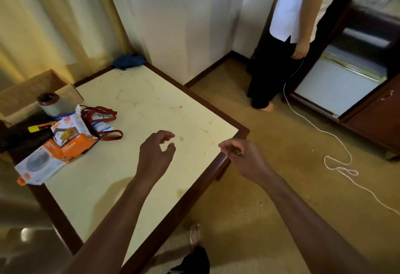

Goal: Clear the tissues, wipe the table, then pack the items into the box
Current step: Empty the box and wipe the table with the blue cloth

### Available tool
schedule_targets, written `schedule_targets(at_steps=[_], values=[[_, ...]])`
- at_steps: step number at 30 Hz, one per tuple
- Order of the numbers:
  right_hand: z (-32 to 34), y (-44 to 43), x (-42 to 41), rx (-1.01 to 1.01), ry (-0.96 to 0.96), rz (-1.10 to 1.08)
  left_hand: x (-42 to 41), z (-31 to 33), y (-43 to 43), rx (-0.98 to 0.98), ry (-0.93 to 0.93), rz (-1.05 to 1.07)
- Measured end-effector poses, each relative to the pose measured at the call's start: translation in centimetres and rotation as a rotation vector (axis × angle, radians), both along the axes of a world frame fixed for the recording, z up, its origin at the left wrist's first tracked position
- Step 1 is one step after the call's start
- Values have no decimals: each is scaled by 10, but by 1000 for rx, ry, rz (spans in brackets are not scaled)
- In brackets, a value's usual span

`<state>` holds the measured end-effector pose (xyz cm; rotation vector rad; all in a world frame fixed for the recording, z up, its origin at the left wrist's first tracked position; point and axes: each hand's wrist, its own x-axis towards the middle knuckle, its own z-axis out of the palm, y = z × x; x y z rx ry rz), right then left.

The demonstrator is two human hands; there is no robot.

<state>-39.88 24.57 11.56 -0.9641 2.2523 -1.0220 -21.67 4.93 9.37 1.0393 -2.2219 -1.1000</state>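
Note:
The cream table (134,178) with a dark wooden rim shows brown stains and a wet patch near its right corner. My left hand (154,154) hovers over the table's middle, fingers curled apart, holding nothing. My right hand (240,154) hangs over the right corner, fingers loosely closed with nothing visible in them. A blue cloth (128,61) lies at the far corner. At the left edge sit orange and white packages (54,154), a red strap (101,115), a tape roll (50,103) and a yellow marker (35,128). An open cardboard box (32,91) stands behind them. No tissues are visible.
Another person (292,35) in a white shirt and dark trousers stands at the back right beside a dark cabinet (368,91). A white cord (337,159) trails over the carpet. Curtains hang at the left. My foot (194,233) shows below the table's edge.

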Motion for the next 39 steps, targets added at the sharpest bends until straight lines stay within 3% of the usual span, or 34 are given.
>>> schedule_targets(at_steps=[9,18,29,39], values=[[5,-140,-101,16,179,259,-48,9,-88,46,60,235],[-1,-304,-131,29,160,532,-34,6,-156,42,15,496],[-100,-543,-184,163,317,843,-75,-32,-220,78,-84,793],[-170,-728,-201,321,534,819,-93,-68,-265,85,-139,890]])
